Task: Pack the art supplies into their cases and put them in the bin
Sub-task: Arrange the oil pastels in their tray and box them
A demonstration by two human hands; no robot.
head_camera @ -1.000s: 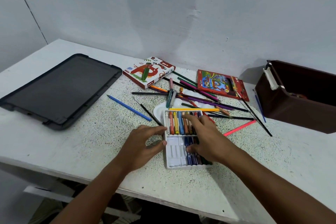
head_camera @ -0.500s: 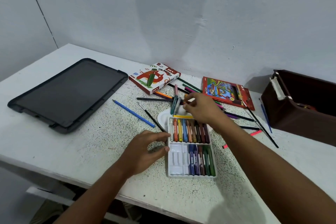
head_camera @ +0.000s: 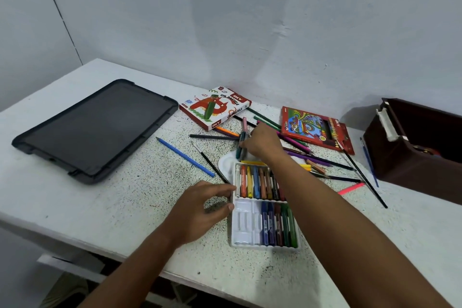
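Speckled white, the tabletop carries everything; a black lid lies flat at its left, and a dark brown bin stands open at the far right, something inside it too hidden to name; neither case has gone into it yet.

Between them sit two cardboard boxes near the wall: the oil pastel box and the red pencil box, both apart from their contents; a loose scatter of coloured pencils and thin brushes lies around and in front of the red box, and a blue pencil rests alone toward the lid.

Nearest the person is the white pastel tray; its far row looks nearly full, its near row is filled on the right and bare on the left, so I judge the pastels roughly three-quarters packed.

Smaller still, the left hand steadies the tray, thumb and fingertips pinching its left edge; the right hand reaches past the tray, fingers curled round a dark teal pastel by the palette edge.

Left to do, by my reading: fill the bare slots, box the tray, gather pencils and brushes, then load the bin.
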